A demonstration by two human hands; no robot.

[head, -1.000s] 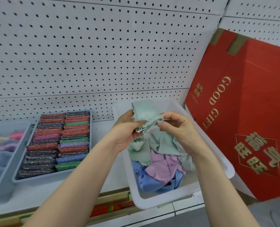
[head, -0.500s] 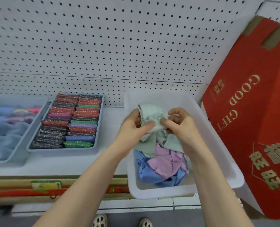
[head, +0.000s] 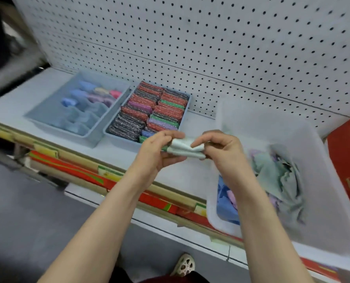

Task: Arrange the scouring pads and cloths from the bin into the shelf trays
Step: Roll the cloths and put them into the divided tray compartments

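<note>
A folded pale green cloth (head: 185, 149) is held between both hands in front of the shelf edge. My left hand (head: 159, 152) pinches its left end and my right hand (head: 219, 148) pinches its right end. The white bin (head: 323, 201) stands at the right and holds loose green, lilac and blue cloths (head: 280, 176). A grey tray (head: 116, 137) packed with rows of glittery scouring pads (head: 149, 111) sits on the shelf behind my left hand. Left of it, another grey tray (head: 47, 119) holds folded blue, pink and lilac cloths (head: 88, 97).
A white pegboard wall (head: 210, 37) backs the white shelf (head: 16, 94). A red gift box (head: 347, 160) stands at the far right beside the bin. Red and yellow strips run along the shelf front (head: 88, 174). A shoe (head: 183, 264) shows on the grey floor below.
The green cloth went from partly unfolded above the bin to a compact fold, and both hands carried it left, out of the bin. The view swung left and tilted.
</note>
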